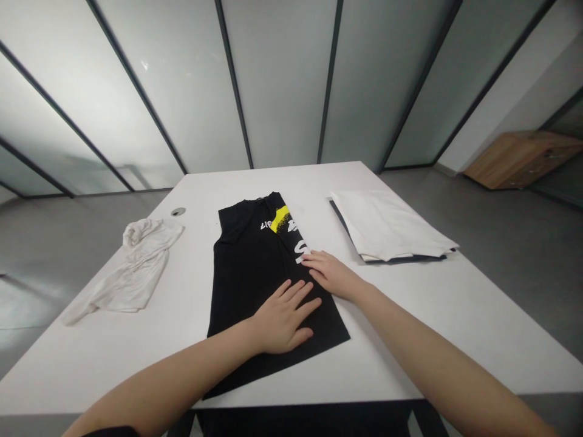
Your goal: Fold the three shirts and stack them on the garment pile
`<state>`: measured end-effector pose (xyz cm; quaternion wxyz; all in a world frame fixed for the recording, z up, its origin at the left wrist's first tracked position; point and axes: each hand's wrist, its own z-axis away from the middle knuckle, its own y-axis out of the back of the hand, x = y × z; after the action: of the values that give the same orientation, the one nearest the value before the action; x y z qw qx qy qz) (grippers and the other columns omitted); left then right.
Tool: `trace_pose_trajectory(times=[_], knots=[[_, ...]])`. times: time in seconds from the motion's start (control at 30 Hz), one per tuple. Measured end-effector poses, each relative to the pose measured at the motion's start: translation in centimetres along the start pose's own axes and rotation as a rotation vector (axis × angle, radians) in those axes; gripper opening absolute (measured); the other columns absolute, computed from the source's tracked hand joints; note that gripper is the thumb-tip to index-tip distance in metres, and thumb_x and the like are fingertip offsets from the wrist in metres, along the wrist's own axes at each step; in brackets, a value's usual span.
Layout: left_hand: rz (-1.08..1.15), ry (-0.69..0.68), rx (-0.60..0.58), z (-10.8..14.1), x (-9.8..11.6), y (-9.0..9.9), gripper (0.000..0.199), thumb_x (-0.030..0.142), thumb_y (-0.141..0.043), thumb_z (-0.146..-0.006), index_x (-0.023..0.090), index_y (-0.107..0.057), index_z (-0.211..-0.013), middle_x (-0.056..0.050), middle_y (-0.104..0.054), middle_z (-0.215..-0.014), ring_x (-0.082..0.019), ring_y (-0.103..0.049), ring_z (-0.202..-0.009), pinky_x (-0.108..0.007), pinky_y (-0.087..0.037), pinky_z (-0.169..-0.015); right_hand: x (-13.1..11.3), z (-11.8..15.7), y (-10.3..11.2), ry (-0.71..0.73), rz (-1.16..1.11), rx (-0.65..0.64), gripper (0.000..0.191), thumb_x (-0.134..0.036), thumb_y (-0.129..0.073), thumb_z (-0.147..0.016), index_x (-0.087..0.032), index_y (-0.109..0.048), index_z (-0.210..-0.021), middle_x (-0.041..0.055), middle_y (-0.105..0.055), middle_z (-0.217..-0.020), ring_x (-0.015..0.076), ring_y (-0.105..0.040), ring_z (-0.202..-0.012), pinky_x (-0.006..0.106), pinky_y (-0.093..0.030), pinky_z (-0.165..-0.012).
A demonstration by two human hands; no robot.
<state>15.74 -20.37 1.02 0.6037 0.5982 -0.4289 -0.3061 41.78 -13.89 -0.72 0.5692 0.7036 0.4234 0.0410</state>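
A black shirt with white lettering and a yellow patch lies on the white table, its right side folded over toward the middle. My left hand rests flat on the lower part of the shirt with its fingers spread. At the shirt's right edge, beside the white letters, my right hand lies palm down with its fingers stretched out and slightly apart. Neither hand grips the cloth.
On the left of the table lies a crumpled white garment, near a round grommet. Folded white cloth sits over dark cloth on the right. Frosted panels stand behind the table, and a wooden cabinet is at the far right.
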Motion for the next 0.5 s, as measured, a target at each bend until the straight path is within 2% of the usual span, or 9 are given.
trace_pose_trajectory(times=[0.17,0.23,0.3,0.37,0.4,0.43,0.5], knots=[[0.008,-0.066,-0.068,2.1,0.8,1.7,0.07,0.057,-0.053,-0.105,0.024,-0.044,-0.166,-0.019,-0.039,-0.174,-0.039,-0.039,-0.16,-0.06,-0.029,-0.129,-1.6,-0.4,0.8,0.033,-0.049,0.022,0.028,-0.014,-0.06,-0.101,-0.023,-0.082,-0.115,0.0099,-0.082,-0.118,0.027,-0.073,-0.112,0.047,-0.057,-0.104],[0.007,-0.077,-0.108,2.5,1.6,3.3,0.071,0.061,-0.058,-0.102,0.022,-0.052,-0.16,-0.021,-0.047,-0.168,-0.042,-0.05,-0.151,-0.06,-0.039,-0.123,-2.3,-0.6,0.9,0.021,-0.061,0.013,0.022,-0.016,-0.061,-0.101,-0.023,-0.082,-0.106,0.0081,-0.083,-0.107,0.0262,-0.074,-0.103,0.044,-0.057,-0.098],[0.013,-0.059,-0.177,1.8,2.5,5.3,0.064,0.064,-0.061,-0.098,0.021,-0.066,-0.144,-0.021,-0.062,-0.153,-0.041,-0.065,-0.132,-0.055,-0.052,-0.109,-2.9,-0.8,0.9,-0.008,-0.1,0.014,0.021,-0.019,-0.061,-0.102,-0.023,-0.081,-0.102,0.0073,-0.083,-0.101,0.0254,-0.074,-0.097,0.042,-0.056,-0.093],[0.032,0.021,-0.27,0.1,2.9,7.2,0.044,0.056,-0.054,-0.104,0.021,-0.077,-0.117,-0.016,-0.077,-0.119,-0.033,-0.076,-0.102,-0.047,-0.059,-0.091,-3.0,-0.9,0.7,-0.064,-0.193,0.027,0.023,-0.023,-0.058,-0.105,-0.024,-0.081,-0.104,0.0056,-0.083,-0.094,0.0238,-0.075,-0.092,0.039,-0.057,-0.089],[0.022,0.101,-0.3,-1.2,2.9,7.8,0.041,0.045,-0.046,-0.108,0.02,-0.078,-0.106,-0.014,-0.078,-0.103,-0.03,-0.076,-0.09,-0.044,-0.06,-0.084,-2.9,-0.8,0.6,-0.101,-0.249,0.042,0.024,-0.026,-0.057,-0.105,-0.025,-0.081,-0.106,0.0045,-0.082,-0.089,0.0229,-0.075,-0.089,0.037,-0.057,-0.087],[0.002,0.206,-0.29,-2.6,2.7,8.2,0.04,0.038,-0.043,-0.108,0.019,-0.078,-0.102,-0.013,-0.078,-0.095,-0.029,-0.076,-0.084,-0.042,-0.06,-0.08,-2.7,-0.8,0.6,-0.146,-0.306,0.064,0.024,-0.028,-0.056,-0.106,-0.025,-0.08,-0.107,0.0035,-0.081,-0.086,0.0221,-0.075,-0.086,0.036,-0.057,-0.085],[-0.064,0.406,-0.184,-5.6,1.8,8.0,0.034,0.029,-0.045,-0.106,0.017,-0.076,-0.11,-0.014,-0.078,-0.098,-0.03,-0.077,-0.089,-0.042,-0.06,-0.082,-1.8,-0.6,0.5,-0.254,-0.412,0.141,0.026,-0.035,-0.055,-0.106,-0.024,-0.079,-0.108,0.0028,-0.08,-0.085,0.0211,-0.076,-0.081,0.034,-0.059,-0.079]])
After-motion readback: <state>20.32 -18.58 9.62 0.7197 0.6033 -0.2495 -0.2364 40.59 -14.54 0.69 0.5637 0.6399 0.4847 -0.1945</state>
